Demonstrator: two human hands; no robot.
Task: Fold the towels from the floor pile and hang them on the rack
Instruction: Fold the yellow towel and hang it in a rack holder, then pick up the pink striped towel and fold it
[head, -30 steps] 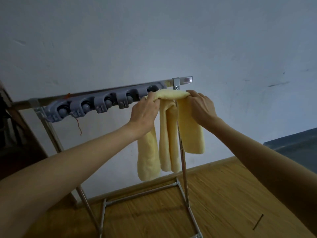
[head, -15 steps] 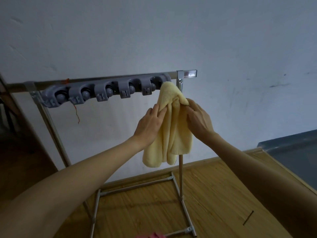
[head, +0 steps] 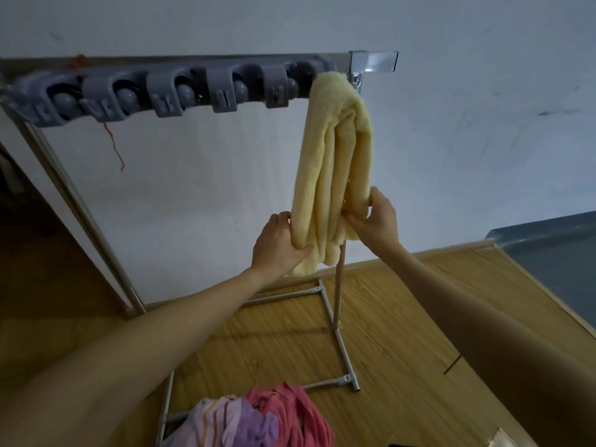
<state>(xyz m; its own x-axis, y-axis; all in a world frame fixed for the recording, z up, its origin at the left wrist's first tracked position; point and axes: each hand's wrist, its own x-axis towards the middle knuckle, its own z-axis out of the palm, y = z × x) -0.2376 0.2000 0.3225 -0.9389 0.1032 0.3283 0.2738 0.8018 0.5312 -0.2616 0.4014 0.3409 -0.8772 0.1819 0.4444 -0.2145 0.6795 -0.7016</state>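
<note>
Head view, going left to right: a grey clip strip (head: 167, 91) runs along the rack (head: 371, 61), a red thread dangling under it. The yellow towel (head: 335, 162) hangs doubled over the bar's right end, just beside the last clip. The left hand (head: 280, 243) curls round its left lower fold, thumb under the hem. The right hand (head: 374, 219) pinches the right fold low down. It looks soft, thick and light, likely to bunch or slide off the smooth bar if tugged unevenly; the lower edges seem the place to hold it. Behind it stands the rack's right upright. Nearer, low in the scene, the floor pile (head: 258, 421) of pink and purple towels lies against the rack's base bars.
</note>
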